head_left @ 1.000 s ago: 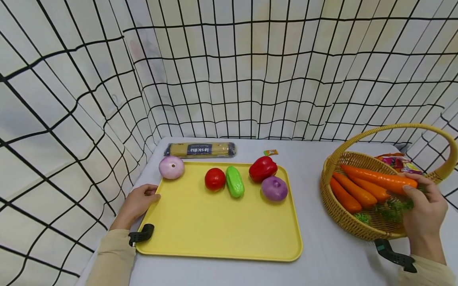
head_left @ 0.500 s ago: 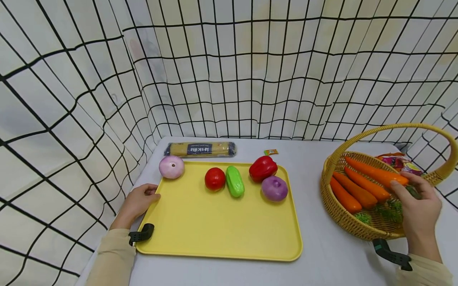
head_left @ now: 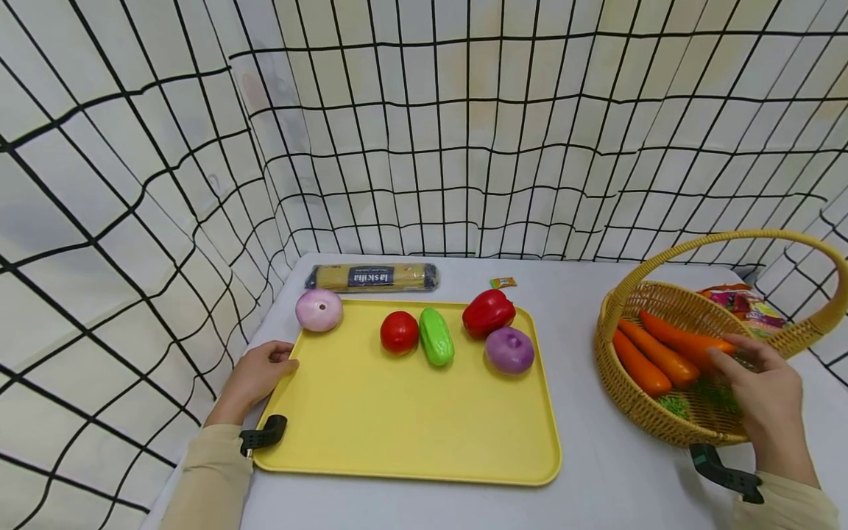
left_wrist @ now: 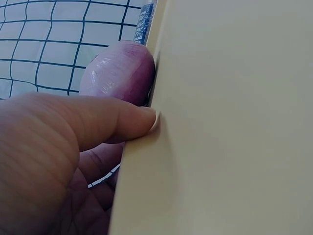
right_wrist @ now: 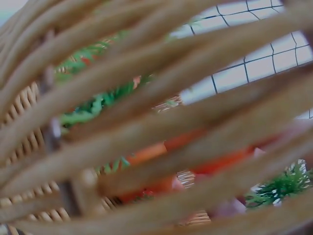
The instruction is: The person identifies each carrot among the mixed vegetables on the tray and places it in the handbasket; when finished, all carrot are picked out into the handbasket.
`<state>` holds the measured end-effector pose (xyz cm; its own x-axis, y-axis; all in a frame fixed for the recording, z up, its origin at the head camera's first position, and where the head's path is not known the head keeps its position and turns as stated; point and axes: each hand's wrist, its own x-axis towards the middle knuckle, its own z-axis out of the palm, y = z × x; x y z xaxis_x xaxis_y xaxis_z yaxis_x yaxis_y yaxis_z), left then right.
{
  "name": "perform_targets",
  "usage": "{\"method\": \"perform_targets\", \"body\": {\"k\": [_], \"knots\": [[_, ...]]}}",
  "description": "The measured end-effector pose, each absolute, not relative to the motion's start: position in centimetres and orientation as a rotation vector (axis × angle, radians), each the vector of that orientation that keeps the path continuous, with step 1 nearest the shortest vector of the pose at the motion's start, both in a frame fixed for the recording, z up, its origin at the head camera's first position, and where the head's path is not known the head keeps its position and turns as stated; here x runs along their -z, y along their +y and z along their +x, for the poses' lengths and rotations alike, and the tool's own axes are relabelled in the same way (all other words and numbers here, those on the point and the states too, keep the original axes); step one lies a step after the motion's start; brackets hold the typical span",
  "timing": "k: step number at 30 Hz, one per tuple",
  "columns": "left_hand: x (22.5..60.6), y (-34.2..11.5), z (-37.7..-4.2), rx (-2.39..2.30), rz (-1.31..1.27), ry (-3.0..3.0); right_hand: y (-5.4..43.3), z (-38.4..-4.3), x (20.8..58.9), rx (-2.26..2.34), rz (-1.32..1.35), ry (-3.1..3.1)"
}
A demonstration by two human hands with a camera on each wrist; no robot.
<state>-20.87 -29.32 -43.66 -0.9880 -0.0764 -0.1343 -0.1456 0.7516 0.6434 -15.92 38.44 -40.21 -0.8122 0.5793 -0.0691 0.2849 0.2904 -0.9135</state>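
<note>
My left hand (head_left: 257, 374) grips the left rim of a yellow tray (head_left: 411, 419), the thumb on top of the edge in the left wrist view. A pale purple onion (head_left: 319, 310) sits at the tray's back left corner, just beyond that hand. On the right, my right hand (head_left: 771, 394) holds an orange carrot (head_left: 682, 340) by its thick end, down in a wicker basket (head_left: 616, 390). Other carrots (head_left: 641, 364) lie alongside it, with green leafy tops below. Basket weave fills the right wrist view and mostly hides the fingers.
On the tray lie a tomato (head_left: 400, 333), a green cucumber-like vegetable (head_left: 436, 337), a red pepper (head_left: 489, 314) and a purple onion (head_left: 509, 350). Behind it are a pasta pack (head_left: 373, 277) and a small wrapper (head_left: 503, 283). The basket's handle (head_left: 742, 235) arches overhead; colourful packets (head_left: 745, 305) lie behind.
My right hand has lowered the carrot into the basket, moving down and slightly left, until it rests over the other carrots. My left hand has stayed on the tray's rim.
</note>
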Motion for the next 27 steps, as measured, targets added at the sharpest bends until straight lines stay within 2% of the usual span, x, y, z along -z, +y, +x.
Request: {"method": "perform_targets", "body": {"k": [7,18,27], "knots": [[43.8,-29.4,-20.9,-1.056,-0.182,2.847,38.4,-16.0,40.4,-1.424,-0.726,-2.381],[43.8,-29.4,-20.9,-1.056,-0.187,2.851,37.4,-16.2,40.0,-1.493,-0.757,-1.957],[43.5,-29.3,-20.8,-1.080,-0.167,2.873,36.9,-15.8,39.9,-1.328,-0.426,-1.843]]}}
